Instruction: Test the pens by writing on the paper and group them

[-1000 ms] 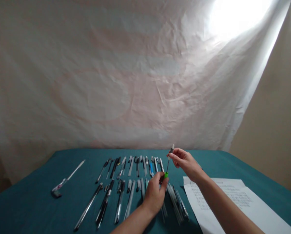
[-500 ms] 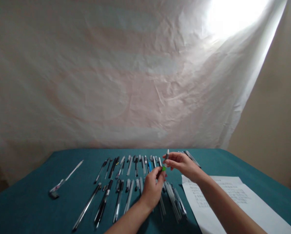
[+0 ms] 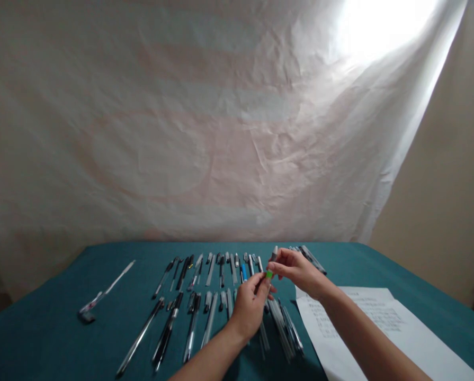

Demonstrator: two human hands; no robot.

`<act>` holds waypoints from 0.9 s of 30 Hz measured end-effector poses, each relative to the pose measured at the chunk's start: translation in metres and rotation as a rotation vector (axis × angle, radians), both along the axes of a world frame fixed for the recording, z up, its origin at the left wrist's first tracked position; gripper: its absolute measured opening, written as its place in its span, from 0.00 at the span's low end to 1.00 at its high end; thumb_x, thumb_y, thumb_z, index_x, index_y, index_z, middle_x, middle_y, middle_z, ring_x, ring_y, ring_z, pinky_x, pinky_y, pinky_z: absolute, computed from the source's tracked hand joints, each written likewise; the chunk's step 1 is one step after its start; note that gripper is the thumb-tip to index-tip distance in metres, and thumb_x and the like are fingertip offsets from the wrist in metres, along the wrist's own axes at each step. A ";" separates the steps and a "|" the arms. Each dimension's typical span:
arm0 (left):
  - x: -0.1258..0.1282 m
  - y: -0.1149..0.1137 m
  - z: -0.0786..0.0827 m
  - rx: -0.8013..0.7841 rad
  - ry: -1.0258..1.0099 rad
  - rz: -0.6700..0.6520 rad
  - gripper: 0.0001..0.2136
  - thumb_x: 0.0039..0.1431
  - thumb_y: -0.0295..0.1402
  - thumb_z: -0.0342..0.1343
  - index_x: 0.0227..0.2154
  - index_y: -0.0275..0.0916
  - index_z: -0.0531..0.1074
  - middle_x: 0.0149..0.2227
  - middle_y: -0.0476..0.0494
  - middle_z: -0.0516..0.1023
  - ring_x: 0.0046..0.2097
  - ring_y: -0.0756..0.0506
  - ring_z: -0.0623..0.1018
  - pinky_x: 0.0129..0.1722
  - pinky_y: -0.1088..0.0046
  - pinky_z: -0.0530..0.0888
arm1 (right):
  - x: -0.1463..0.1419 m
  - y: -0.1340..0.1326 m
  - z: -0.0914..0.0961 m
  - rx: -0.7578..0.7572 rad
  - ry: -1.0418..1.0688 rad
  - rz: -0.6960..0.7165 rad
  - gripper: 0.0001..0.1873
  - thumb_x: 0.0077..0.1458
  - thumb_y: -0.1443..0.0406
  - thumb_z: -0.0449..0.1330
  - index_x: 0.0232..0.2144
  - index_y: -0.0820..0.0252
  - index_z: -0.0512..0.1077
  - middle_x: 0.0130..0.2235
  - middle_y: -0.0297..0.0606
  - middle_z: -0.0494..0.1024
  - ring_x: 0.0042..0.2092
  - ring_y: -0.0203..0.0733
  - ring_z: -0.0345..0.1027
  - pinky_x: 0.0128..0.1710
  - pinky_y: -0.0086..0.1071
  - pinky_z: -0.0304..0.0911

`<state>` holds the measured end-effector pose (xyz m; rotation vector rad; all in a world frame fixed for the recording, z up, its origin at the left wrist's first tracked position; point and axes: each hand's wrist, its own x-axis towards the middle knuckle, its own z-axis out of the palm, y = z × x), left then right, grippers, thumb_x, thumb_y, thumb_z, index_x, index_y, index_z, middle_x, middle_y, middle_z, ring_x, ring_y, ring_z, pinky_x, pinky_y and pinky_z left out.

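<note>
Above the rows of pens, my left hand [image 3: 249,304] is closed around the bright green part of a pen [image 3: 274,253]. Its upper end is grey with a whitish tip and points up. My right hand [image 3: 298,269] pinches that grey part between thumb and fingers, just above the left hand. The pen's lower end is hidden behind the left hand. Below and around the hands lie two rows of pens, many with caps beside them, such as a blue pen [image 3: 243,272] close to the left hand.
A bundle of clear tubes [image 3: 281,330] lies under the hands. White paper with handwriting [image 3: 379,328] covers the right side of the teal tablecloth [image 3: 54,344]. More pens [image 3: 310,258] lie behind the right hand. At far left is a pen-like piece [image 3: 105,293]. A pale sheet hangs behind.
My right hand has come slightly closer to the left, and the pen's grey end leans a little more to the right. Everything on the table stays put.
</note>
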<state>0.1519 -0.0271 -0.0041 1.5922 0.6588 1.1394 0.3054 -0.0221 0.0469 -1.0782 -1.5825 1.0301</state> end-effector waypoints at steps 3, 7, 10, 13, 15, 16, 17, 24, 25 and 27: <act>0.002 0.000 0.000 -0.056 -0.029 -0.003 0.17 0.59 0.44 0.49 0.40 0.34 0.72 0.29 0.46 0.73 0.30 0.48 0.71 0.32 0.74 0.68 | -0.001 0.000 -0.001 0.012 -0.005 -0.012 0.22 0.40 0.48 0.63 0.25 0.61 0.66 0.24 0.32 0.69 0.26 0.33 0.62 0.26 0.27 0.58; 0.004 0.000 0.001 -0.122 -0.050 -0.047 0.20 0.58 0.46 0.49 0.39 0.33 0.72 0.26 0.47 0.72 0.27 0.49 0.70 0.28 0.76 0.65 | 0.000 0.000 0.000 -0.001 0.033 -0.014 0.22 0.40 0.49 0.63 0.24 0.61 0.65 0.23 0.31 0.69 0.25 0.33 0.62 0.26 0.28 0.57; 0.004 0.000 0.001 -0.254 -0.135 -0.142 0.19 0.57 0.45 0.51 0.39 0.32 0.73 0.25 0.48 0.72 0.25 0.51 0.69 0.25 0.78 0.63 | 0.001 -0.002 0.001 -0.040 0.064 0.022 0.20 0.41 0.51 0.64 0.24 0.62 0.65 0.22 0.31 0.70 0.25 0.33 0.63 0.27 0.28 0.57; 0.004 0.000 0.000 -0.415 -0.293 -0.266 0.17 0.54 0.43 0.56 0.37 0.32 0.73 0.26 0.47 0.72 0.26 0.52 0.69 0.27 0.79 0.63 | 0.003 -0.003 0.002 -0.081 0.109 0.074 0.19 0.42 0.52 0.64 0.24 0.62 0.66 0.23 0.31 0.71 0.25 0.32 0.62 0.27 0.27 0.56; 0.004 -0.001 -0.001 -0.483 -0.357 -0.322 0.16 0.53 0.43 0.57 0.35 0.32 0.74 0.26 0.46 0.72 0.27 0.52 0.69 0.28 0.79 0.64 | 0.006 -0.004 0.002 -0.122 0.124 0.107 0.19 0.42 0.52 0.64 0.25 0.62 0.67 0.24 0.31 0.71 0.24 0.31 0.61 0.26 0.26 0.55; 0.004 -0.001 -0.001 -0.506 -0.373 -0.342 0.16 0.53 0.42 0.58 0.34 0.32 0.74 0.26 0.46 0.72 0.26 0.53 0.69 0.28 0.79 0.64 | 0.007 -0.005 0.003 -0.147 0.122 0.124 0.19 0.42 0.52 0.64 0.26 0.62 0.68 0.24 0.32 0.72 0.24 0.31 0.61 0.25 0.25 0.54; 0.004 -0.001 -0.002 -0.526 -0.382 -0.362 0.16 0.52 0.42 0.58 0.34 0.32 0.74 0.26 0.46 0.71 0.26 0.53 0.68 0.27 0.80 0.64 | 0.008 -0.005 0.003 -0.171 0.116 0.139 0.19 0.42 0.52 0.64 0.27 0.63 0.69 0.24 0.32 0.72 0.24 0.30 0.61 0.24 0.25 0.53; 0.004 -0.002 -0.005 -0.686 -0.465 -0.485 0.12 0.54 0.37 0.58 0.34 0.32 0.73 0.25 0.47 0.70 0.23 0.56 0.68 0.25 0.82 0.66 | 0.013 -0.007 0.006 -0.233 0.041 0.169 0.19 0.44 0.52 0.63 0.30 0.64 0.73 0.23 0.32 0.72 0.23 0.29 0.60 0.20 0.23 0.49; 0.004 -0.002 -0.006 -0.704 -0.475 -0.487 0.11 0.55 0.37 0.58 0.34 0.31 0.73 0.25 0.48 0.70 0.23 0.56 0.68 0.25 0.82 0.66 | 0.014 -0.007 0.005 -0.224 0.031 0.164 0.19 0.44 0.52 0.63 0.30 0.64 0.72 0.23 0.32 0.72 0.22 0.29 0.60 0.20 0.23 0.48; 0.004 -0.002 -0.007 -0.734 -0.493 -0.478 0.10 0.55 0.35 0.58 0.33 0.31 0.73 0.24 0.48 0.70 0.23 0.57 0.69 0.25 0.83 0.67 | 0.014 -0.006 0.004 -0.194 0.004 0.147 0.19 0.44 0.53 0.63 0.30 0.64 0.72 0.22 0.31 0.71 0.22 0.29 0.59 0.20 0.23 0.48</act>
